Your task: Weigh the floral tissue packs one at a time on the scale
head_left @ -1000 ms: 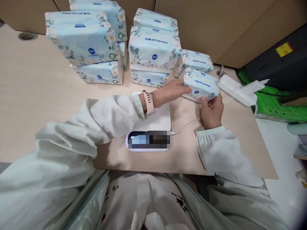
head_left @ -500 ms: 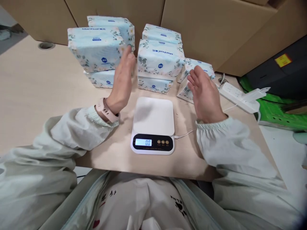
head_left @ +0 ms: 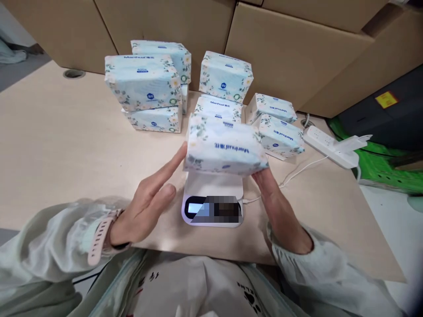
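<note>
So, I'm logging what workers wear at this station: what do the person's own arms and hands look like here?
Both hands are bare, with no gloves. The left hand has a pale pink watch with a strap around the wrist. The right hand wears nothing on the wrist that shows. Both arms are in loose, pale whitish sleeves with gathered, elastic cuffs.

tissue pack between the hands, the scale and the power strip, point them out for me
tissue pack (head_left: 224, 149), head view, on its front face by the blue lettering
scale (head_left: 213, 186), head view, on the bare white platform below the pack
power strip (head_left: 325, 143), head view, on its white top face
</note>
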The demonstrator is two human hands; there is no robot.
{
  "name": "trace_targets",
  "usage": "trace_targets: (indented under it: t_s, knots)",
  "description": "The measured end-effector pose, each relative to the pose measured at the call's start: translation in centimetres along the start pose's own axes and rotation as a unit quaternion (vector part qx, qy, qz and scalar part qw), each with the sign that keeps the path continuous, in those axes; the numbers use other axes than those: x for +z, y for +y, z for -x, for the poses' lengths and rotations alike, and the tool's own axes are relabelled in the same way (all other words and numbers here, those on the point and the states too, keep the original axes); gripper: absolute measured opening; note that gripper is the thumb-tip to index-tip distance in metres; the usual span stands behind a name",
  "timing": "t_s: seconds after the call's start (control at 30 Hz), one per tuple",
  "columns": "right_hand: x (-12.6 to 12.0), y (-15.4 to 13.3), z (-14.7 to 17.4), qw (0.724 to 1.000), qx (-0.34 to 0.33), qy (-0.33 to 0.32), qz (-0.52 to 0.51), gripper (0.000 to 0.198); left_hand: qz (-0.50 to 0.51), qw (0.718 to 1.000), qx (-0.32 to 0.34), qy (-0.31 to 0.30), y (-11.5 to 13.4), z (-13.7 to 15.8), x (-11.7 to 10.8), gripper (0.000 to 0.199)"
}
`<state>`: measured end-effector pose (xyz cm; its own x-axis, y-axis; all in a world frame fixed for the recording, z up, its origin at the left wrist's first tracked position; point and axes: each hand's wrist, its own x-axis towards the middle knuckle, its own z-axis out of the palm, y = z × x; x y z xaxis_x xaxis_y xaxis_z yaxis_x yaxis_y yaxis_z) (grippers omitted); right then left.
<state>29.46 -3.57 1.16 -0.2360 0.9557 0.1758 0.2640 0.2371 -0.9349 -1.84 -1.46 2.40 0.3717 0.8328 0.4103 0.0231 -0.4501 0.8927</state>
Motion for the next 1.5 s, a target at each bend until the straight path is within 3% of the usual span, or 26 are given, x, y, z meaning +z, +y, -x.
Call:
trace_targets:
  t_s: [0.17,0.23,0.43,0.57,0.73,1.13,1.37,1.5]
  knots:
    - [0.9,1.2,2.8,0.999,-0.041,-0.005,0.036,0.069,0.017,0.998,-0.015,0.060,-2.1,1.8,0.2,0.050]
    - [0.9,1.6,2.5,0.995,-0.068,0.041,0.065,0.065,0.020,0.996,-0.020,0.086,-2.8,1.5,0.4,0.046]
    - [0.2,2.7,0.9,0.959,-0.082,0.257,0.087,0.039,0.041,0.976,-0.040,0.210,-3.5,0.4,0.8,0.025]
    - [0.6,3.1,0.8,0.945,-0.096,0.307,0.064,0.039,0.055,0.959,-0.063,0.272,-3.7,-0.2,0.9,0.019]
    - [0.7,3.3,1.2,0.944,-0.106,0.305,0.072,0.042,0.092,0.947,-0.041,0.305,-3.9,-0.8,1.0,0.018]
    - [0.8,3.4,1.2,0.948,-0.123,0.280,0.085,0.043,0.092,0.944,-0.030,0.316,-3.9,-1.1,1.0,0.017]
    - [1.2,2.8,1.1,0.950,-0.080,0.296,0.061,0.044,0.097,0.943,-0.073,0.310,-3.1,-0.9,1.2,0.020]
    - [0.9,2.6,1.1,0.958,-0.070,0.269,0.078,0.043,0.084,0.949,-0.072,0.297,-3.5,-0.9,1.0,0.022]
